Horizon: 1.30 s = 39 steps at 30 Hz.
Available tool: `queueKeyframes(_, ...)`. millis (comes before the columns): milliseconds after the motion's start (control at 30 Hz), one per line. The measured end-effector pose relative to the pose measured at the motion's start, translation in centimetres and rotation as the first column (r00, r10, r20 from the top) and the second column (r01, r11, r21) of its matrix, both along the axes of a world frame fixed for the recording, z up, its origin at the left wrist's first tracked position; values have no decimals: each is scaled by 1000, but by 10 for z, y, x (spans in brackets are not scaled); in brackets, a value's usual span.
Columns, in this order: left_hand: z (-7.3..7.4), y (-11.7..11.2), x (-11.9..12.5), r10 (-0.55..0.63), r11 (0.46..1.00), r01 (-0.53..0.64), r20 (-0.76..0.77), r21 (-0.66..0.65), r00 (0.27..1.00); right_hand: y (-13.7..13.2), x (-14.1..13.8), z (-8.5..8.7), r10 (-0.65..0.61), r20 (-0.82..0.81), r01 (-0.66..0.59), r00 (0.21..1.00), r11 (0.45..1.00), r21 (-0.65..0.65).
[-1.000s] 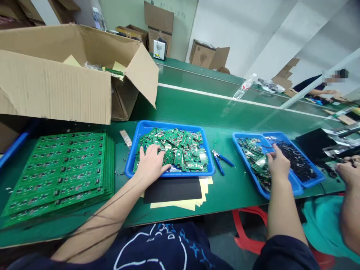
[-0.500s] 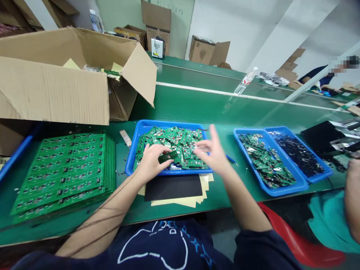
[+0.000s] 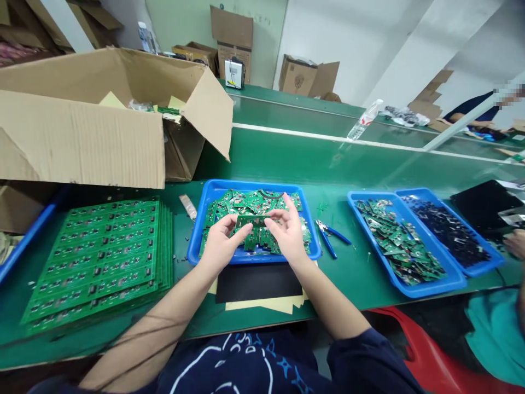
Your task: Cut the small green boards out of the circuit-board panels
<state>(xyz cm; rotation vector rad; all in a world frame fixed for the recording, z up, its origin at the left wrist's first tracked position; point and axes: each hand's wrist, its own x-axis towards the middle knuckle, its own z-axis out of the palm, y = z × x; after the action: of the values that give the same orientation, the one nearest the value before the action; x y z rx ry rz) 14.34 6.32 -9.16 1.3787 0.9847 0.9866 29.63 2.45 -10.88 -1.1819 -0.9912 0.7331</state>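
Note:
A small green circuit board [image 3: 253, 220] is held between my left hand [image 3: 221, 245] and my right hand [image 3: 287, 232], each pinching one end of it. Both hands hover over the near part of a blue tray [image 3: 213, 189] heaped with several small green boards. A stack of large green board panels [image 3: 102, 254] lies to the left of my left arm. Blue-handled cutters [image 3: 328, 236] lie on the green bench just right of the tray.
An open cardboard box [image 3: 82, 134] stands at the back left. Two more blue trays sit to the right, one with green boards [image 3: 400, 246], one with dark parts [image 3: 451, 232]. A black sheet on yellow paper [image 3: 258, 282] lies before the tray. Another person's hand [image 3: 514, 243] shows far right.
My right hand left the right-hand tray and came across to the middle one. My left hand lifted a small board from the heap, and both hands now grip it.

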Motion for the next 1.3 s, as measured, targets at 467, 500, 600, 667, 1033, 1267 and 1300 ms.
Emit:
queueKeyframes(467,7,2,2,-184,977,175,-60,-122,981,-11,10,3,121,305,-133,945,991,16)
queueKeyframes(500,8,1,2,-220,972,208,-105,-111,970,-12,10,4,124,394,-152,911,988,39)
queueKeyframes(600,9,1,2,-323,946,309,-189,-102,927,-13,12,5,94,589,-197,802,974,111)
queueKeyframes(667,9,1,3,-372,928,357,-215,-108,903,-13,13,4,91,651,-226,753,966,126)
queueKeyframes(1033,4,1,2,-325,945,320,-316,-70,891,-15,11,5,87,793,-273,603,957,103)
queueKeyframes(1267,5,0,3,-336,939,338,-370,-62,866,-15,10,3,14,738,-187,674,970,152)
queueKeyframes(1300,5,-1,4,-344,936,348,-367,-59,864,-15,10,2,15,742,-190,670,970,152)
